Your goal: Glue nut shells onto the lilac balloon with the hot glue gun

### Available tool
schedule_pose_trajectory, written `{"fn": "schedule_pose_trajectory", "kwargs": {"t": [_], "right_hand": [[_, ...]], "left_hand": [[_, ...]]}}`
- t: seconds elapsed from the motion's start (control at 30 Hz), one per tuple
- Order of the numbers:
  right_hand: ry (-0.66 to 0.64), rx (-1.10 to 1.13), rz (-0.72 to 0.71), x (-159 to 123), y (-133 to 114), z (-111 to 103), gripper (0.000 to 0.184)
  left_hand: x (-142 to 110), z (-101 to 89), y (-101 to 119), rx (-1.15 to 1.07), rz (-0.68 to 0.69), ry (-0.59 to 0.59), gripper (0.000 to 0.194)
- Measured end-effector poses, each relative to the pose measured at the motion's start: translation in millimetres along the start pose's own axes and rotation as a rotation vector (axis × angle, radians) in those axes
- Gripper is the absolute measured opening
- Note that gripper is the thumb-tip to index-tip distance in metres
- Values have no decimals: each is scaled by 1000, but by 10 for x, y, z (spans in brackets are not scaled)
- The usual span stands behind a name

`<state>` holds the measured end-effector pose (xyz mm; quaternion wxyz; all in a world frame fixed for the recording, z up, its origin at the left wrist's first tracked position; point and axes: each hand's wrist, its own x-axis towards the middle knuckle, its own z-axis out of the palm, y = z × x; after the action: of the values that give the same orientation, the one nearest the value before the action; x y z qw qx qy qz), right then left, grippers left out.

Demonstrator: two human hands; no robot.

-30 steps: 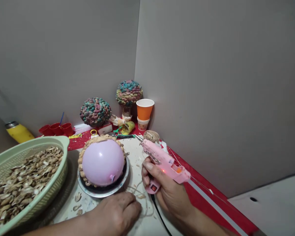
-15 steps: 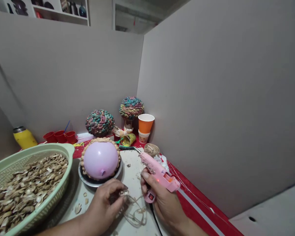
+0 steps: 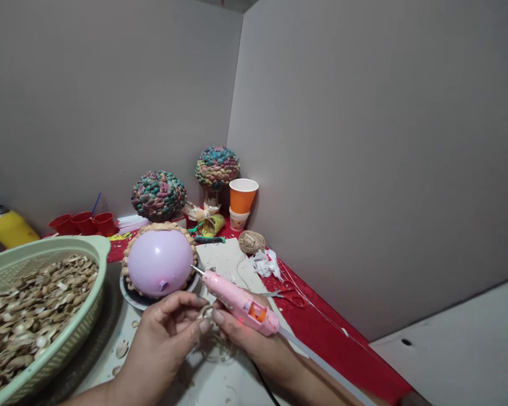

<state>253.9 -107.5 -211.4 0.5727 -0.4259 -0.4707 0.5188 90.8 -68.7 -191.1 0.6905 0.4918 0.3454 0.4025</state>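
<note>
My left hand [image 3: 163, 335] is closed, its thumb and forefinger pinching twine [image 3: 214, 352] that hangs in loose loops below. My right hand [image 3: 265, 347] grips a pink hot glue gun [image 3: 241, 301], with a red light showing on it. The right fingertips meet the left ones at the twine; exactly what lies between them is partly hidden. The gun's metal nozzle points up and left, beside a lilac balloon [image 3: 158, 259]. Around the balloon runs a covering of peanut shells [image 3: 131, 239], sitting in a metal bowl [image 3: 135, 299].
A green basket [image 3: 99, 265] of peanut shells [image 3: 38, 310] stands left. Behind are red cups [image 3: 82, 223], two colourful shell balls [image 3: 158, 195], stacked paper cups [image 3: 243, 197] and a twine ball [image 3: 252, 241]. Scissors [image 3: 292, 296] and crumpled tissue [image 3: 266, 264] lie right. Grey panels enclose the table.
My right hand has brought the glue gun left and down, close to my left hand, and its fingers now reach the twine. The view has tilted down; the scissors have come into sight.
</note>
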Motion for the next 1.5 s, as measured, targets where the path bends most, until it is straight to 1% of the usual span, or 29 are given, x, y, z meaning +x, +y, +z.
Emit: {"fn": "schedule_pose_trajectory", "kwargs": {"t": [0.07, 0.2, 0.3, 0.4, 0.47, 0.57, 0.67, 0.83, 0.97, 1.13, 1.27, 1.33, 1.5], "right_hand": [[-33, 16, -6, 0, -5, -18, 27], [-33, 11, -31, -8, -56, -33, 26], [-54, -54, -44, -15, -130, -14, 25], [-46, -119, -61, -23, -179, -3, 25], [-58, -107, -50, -27, -180, -11, 27], [-93, -54, -43, -36, -153, -45, 28], [-84, -51, -43, -46, -145, -71, 27], [-98, -27, -24, -45, -223, -38, 25], [-104, -82, -25, -34, -263, -5, 19], [-79, -88, -25, -36, -258, -4, 26], [-71, -121, -6, -43, -244, -20, 29], [-59, -122, 2, -48, -238, -26, 29], [-94, -79, -31, -50, -233, -27, 24]], "left_hand": [[-9, -9, 35, -28, -68, -51, 30], [-2, -45, 106, -73, -180, -120, 28], [11, -60, 118, -112, -201, -159, 28], [18, -68, 106, -127, -201, -208, 25], [22, -74, 106, -139, -208, -232, 23], [29, -87, 120, -184, -262, -244, 21], [34, -102, 128, -216, -300, -242, 17], [32, -93, 113, -230, -269, -257, 17], [28, -58, 95, -225, -219, -257, 18], [29, -48, 77, -206, -187, -225, 20], [35, -59, 84, -219, -214, -216, 19], [33, -61, 91, -225, -224, -214, 18], [23, -50, 85, -207, -186, -222, 20]]}}
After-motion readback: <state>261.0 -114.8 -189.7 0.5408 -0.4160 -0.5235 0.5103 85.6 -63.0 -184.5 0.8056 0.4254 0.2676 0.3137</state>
